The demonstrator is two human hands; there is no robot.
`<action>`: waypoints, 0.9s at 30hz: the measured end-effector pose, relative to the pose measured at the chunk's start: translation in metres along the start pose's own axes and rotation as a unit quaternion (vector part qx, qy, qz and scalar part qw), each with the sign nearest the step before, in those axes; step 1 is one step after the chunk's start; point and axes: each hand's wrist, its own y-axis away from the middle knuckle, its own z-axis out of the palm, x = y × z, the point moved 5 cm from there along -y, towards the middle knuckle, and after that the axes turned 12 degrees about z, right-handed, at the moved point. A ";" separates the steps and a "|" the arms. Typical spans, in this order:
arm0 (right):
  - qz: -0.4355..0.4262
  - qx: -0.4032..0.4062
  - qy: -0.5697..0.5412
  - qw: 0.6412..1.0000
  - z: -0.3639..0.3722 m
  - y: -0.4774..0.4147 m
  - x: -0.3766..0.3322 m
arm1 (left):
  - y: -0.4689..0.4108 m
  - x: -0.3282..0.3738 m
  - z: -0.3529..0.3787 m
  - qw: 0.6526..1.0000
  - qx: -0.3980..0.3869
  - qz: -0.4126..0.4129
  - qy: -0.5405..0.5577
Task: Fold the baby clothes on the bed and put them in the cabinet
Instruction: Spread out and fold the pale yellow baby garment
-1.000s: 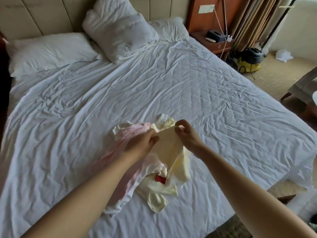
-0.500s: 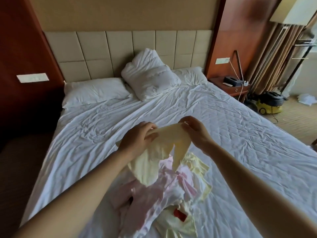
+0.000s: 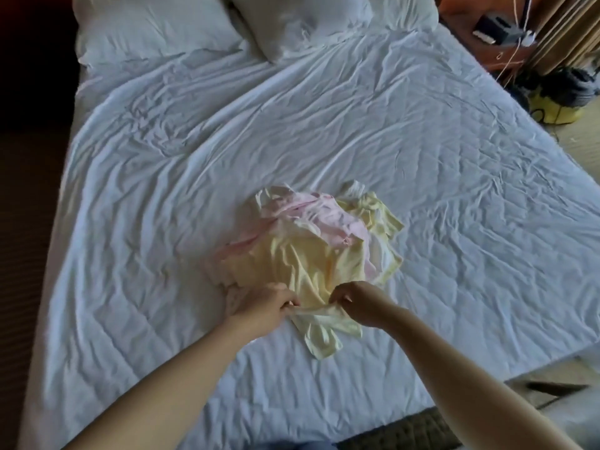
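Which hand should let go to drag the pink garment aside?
Left, probably. Both hands pinch the near edge of the yellow garment, but the pink garment pokes out just beyond the left hand; the right hand would cross over.

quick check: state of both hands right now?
Left hand: closed, pinching the near edge of the yellow garment.
Right hand: closed, pinching that edge too.

Far right, wooden nightstand (image 3: pixel 454 27) beside tan curtains (image 3: pixel 561 27), yellow vacuum (image 3: pixel 552 105) on pale floor (image 3: pixel 581 147); dark carpet (image 3: pixel 29 254) left; white pillows (image 3: pixel 156 24) far.
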 end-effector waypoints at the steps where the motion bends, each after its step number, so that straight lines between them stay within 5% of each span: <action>1: 0.001 -0.032 0.015 0.999 0.008 -0.004 0.002 | -0.002 -0.001 0.002 1.000 -0.012 0.000 0.000; 4: 0.011 -0.058 0.000 0.998 0.011 -0.019 0.000 | -0.011 -0.021 0.003 0.998 -0.014 -0.033 0.056; 11: 0.088 0.188 -0.115 0.971 -0.037 -0.070 -0.018 | -0.041 -0.082 -0.031 0.984 0.098 -0.144 0.046; 17: 0.148 0.159 -0.070 0.974 -0.021 -0.096 -0.009 | -0.063 -0.109 -0.034 0.977 0.097 -0.186 0.025; 27: 0.087 0.151 -0.121 0.977 -0.035 -0.077 -0.029 | -0.065 -0.110 -0.033 0.980 0.035 -0.195 0.011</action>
